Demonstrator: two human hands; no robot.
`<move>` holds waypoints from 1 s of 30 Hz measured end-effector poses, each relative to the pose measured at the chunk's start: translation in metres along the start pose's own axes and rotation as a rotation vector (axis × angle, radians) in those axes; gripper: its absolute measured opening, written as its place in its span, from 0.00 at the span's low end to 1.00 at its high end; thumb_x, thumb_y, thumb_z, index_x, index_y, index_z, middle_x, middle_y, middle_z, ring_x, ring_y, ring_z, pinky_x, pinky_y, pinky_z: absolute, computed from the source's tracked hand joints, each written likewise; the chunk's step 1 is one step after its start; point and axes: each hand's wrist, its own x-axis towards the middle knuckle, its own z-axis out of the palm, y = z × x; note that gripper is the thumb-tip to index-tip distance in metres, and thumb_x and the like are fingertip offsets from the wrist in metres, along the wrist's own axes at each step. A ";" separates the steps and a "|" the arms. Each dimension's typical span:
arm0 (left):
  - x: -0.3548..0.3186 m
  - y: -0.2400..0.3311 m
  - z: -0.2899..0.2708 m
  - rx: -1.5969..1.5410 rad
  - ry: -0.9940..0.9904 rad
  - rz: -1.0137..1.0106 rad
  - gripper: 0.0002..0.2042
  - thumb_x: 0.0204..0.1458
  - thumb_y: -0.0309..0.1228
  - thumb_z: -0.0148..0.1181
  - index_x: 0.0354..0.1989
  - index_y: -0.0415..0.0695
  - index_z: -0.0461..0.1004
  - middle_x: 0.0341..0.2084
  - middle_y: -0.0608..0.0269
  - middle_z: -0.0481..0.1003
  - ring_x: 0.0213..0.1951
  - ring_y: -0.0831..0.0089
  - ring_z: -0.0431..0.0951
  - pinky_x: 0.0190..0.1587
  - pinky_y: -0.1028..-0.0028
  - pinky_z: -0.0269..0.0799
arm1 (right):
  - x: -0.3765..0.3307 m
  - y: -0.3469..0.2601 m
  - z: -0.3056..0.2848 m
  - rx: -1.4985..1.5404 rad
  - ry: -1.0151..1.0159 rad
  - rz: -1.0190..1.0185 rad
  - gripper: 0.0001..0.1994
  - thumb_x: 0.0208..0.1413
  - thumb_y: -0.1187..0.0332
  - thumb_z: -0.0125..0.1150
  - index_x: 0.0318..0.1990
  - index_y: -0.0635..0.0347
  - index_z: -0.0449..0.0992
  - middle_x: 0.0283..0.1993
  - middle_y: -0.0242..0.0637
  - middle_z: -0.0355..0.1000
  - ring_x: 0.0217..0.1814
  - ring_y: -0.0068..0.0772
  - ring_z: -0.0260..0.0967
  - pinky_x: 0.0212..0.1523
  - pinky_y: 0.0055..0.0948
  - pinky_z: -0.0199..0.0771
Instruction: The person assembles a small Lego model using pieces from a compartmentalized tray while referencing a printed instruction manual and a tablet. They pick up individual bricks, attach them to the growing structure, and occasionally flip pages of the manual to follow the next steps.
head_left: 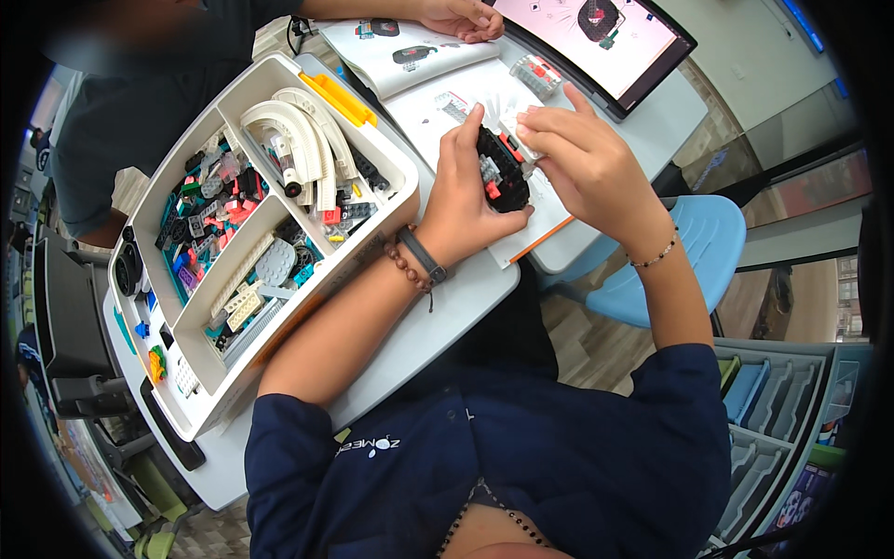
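Navy shirt (559,456) nearest—left hand (458,203) holds black model (508,177), right hand (585,156) touching.

Bright, even indoor light is filling the middle, with the screen (643,47) glowing pink toward one o'clock and a blue light strip (803,23) shining toward two. The fisheye lens is bending straight edges near the rim, where a black vignette is darkening the corners. A smooth blur is veiling a patch toward ten o'clock
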 end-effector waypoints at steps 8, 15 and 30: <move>-0.001 0.000 0.001 -0.004 0.012 0.010 0.57 0.29 0.35 0.73 0.67 0.39 0.38 0.48 0.43 0.57 0.51 0.50 0.61 0.56 0.60 0.60 | 0.002 -0.002 -0.002 -0.023 -0.018 -0.006 0.11 0.42 0.80 0.61 0.37 0.64 0.77 0.41 0.38 0.75 0.44 0.39 0.72 0.64 0.49 0.58; 0.001 -0.006 0.000 0.010 0.012 0.012 0.57 0.29 0.38 0.73 0.67 0.39 0.38 0.49 0.42 0.57 0.53 0.50 0.60 0.60 0.60 0.57 | -0.005 0.007 -0.004 0.057 -0.036 0.110 0.16 0.42 0.73 0.67 0.42 0.55 0.78 0.48 0.36 0.74 0.54 0.38 0.68 0.65 0.47 0.55; 0.013 0.022 -0.017 -0.882 -0.136 -0.314 0.53 0.44 0.26 0.67 0.70 0.46 0.28 0.60 0.48 0.57 0.57 0.65 0.65 0.56 0.69 0.66 | -0.040 0.011 0.024 1.167 0.001 0.790 0.32 0.49 0.61 0.67 0.60 0.65 0.64 0.57 0.47 0.66 0.53 0.32 0.67 0.49 0.30 0.70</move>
